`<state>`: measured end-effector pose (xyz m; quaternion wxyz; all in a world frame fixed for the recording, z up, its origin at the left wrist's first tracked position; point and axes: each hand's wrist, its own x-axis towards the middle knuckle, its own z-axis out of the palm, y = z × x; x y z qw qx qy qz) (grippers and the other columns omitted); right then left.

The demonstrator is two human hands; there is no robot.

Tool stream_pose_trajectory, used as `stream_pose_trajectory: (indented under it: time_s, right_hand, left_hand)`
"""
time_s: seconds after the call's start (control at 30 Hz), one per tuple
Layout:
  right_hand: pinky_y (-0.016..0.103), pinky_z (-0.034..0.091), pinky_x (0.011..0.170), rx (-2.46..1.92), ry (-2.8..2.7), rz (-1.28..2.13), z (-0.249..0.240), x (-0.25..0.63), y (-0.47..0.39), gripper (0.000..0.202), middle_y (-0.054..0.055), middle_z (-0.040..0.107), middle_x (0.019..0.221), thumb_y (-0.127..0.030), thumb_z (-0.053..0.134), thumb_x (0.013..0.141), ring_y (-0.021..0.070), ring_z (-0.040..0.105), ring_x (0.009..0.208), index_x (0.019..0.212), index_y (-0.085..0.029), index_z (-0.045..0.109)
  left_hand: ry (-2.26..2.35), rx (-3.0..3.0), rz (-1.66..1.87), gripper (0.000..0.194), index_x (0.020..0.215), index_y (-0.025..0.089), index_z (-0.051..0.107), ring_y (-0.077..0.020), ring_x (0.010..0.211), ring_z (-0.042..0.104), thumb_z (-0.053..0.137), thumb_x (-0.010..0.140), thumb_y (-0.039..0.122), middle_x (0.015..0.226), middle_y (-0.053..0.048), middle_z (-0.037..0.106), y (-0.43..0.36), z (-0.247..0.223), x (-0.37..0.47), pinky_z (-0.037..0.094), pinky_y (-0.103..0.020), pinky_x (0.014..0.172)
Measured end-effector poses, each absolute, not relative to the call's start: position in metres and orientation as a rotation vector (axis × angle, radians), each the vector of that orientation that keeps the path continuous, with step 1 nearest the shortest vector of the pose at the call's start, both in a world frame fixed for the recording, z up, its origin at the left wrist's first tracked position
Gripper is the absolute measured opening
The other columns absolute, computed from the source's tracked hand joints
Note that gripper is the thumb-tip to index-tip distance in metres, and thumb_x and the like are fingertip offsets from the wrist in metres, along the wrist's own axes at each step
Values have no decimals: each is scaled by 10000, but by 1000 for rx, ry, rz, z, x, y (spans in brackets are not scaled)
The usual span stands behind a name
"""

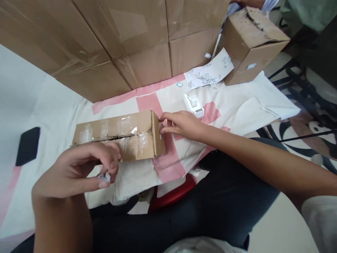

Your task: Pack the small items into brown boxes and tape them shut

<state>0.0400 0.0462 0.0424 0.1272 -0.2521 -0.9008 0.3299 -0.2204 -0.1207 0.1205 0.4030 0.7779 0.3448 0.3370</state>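
A long cardboard box [126,124] lies on the cloth in front of me, with clear tape over its torn top seam. My left hand [92,165] is in front of the box's left part, pinching a small whitish paper label [104,177] between thumb and finger. At the box's right end is my right hand [181,124]; its fingertips touch that end face, thumb and forefinger apart. Something small and pale shows at those fingertips, mostly hidden. Beyond the right hand stands a white tape dispenser [193,104].
Stacked taped cartons [142,66] line the back. A sheet with small cut paper pieces [207,75] leans near another cardboard box [240,52], behind which part of a person shows. A dark phone-like slab [28,146] lies left on the pink-and-white cloth [168,168]. Below is a red stool [175,195].
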Motion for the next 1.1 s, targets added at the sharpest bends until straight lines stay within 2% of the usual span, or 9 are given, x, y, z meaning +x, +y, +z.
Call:
stream_pose_trajectory:
  time_s: [0.2, 0.27, 0.37, 0.57, 0.67, 0.8, 0.9, 1.03, 1.1]
  right_hand:
    - [295, 420, 697, -932, -2468, 811, 39, 45, 48, 361, 39, 723, 913, -485, 664, 947, 208, 656, 798, 1141, -182, 635]
    - [362, 490, 823, -733, -2448, 828, 38, 49, 45, 517, 113, 711, 1139, -556, 653, 930, 261, 675, 996, 1257, -161, 586]
    - [476, 448, 1081, -355, -2426, 897, 38, 51, 32, 896, 210, 520, 1482, -667, 695, 847, 335, 524, 1348, 1498, -138, 382]
    - [554, 323, 1222, -285, -2349, 916, 36, 39, 4, 1341, 211, 265, 1627, -670, 833, 688, 357, 286, 1517, 1638, -209, 7]
    - [532, 365, 1203, -329, -2344, 934, 37, 34, -3, 1338, 189, 285, 1587, -582, 878, 662, 338, 302, 1499, 1640, -247, 30]
    - [476, 447, 1142, -320, -2272, 904, 47, 46, -3, 1227, 161, 362, 1483, -486, 895, 635, 315, 408, 1420, 1613, -265, 188]
    - [507, 437, 1141, -440, -2153, 795, 69, 74, 2, 1123, 154, 417, 1449, -502, 856, 682, 329, 442, 1387, 1588, -258, 239]
    - [533, 398, 1157, -676, -1854, 502, 102, 124, 6, 992, 155, 442, 1438, -571, 757, 754, 341, 431, 1389, 1548, -207, 286]
    - [543, 361, 1177, -818, -1688, 261, 104, 153, 2, 964, 154, 433, 1446, -568, 762, 736, 341, 437, 1379, 1516, -191, 340]
  left_hand:
    - [867, 1914, 845, 205, 1034, 218, 627, -127, 586, 604, 717, 869, 138, 754, 0, 702, -123, 116, -224, 578, -381, 754]
    - [878, 1894, 833, 278, 1054, 237, 634, -151, 627, 617, 714, 828, 98, 743, 0, 701, -123, 115, -226, 578, -357, 677]
    - [868, 1895, 831, 310, 1066, 243, 640, -174, 677, 636, 672, 810, 72, 734, -5, 693, -122, 110, -232, 580, -350, 636]
    - [906, 1924, 863, 290, 1040, 244, 655, -181, 729, 660, 638, 816, 60, 765, -14, 673, -118, 96, -239, 557, -317, 591]
    - [939, 1863, 959, 240, 1017, 277, 682, -174, 699, 648, 667, 832, 125, 776, -8, 686, -122, 94, -230, 553, -339, 621]
    - [895, 1534, 1402, 117, 947, 370, 670, -125, 478, 507, 734, 849, 367, 528, 76, 549, -147, 97, -218, 547, -407, 763]
    - [777, 1436, 1462, 170, 1002, 415, 658, -125, 432, 470, 706, 845, 460, 515, 75, 539, -158, 97, -214, 511, -393, 683]
    - [1000, 1518, 1081, 91, 909, 292, 692, -177, 678, 643, 726, 850, 352, 761, -17, 701, -125, 73, -200, 486, -320, 631]
    - [1191, 1429, 1021, 209, 883, 219, 686, -188, 745, 644, 768, 803, 394, 812, -47, 702, -97, 48, -191, 474, -284, 628]
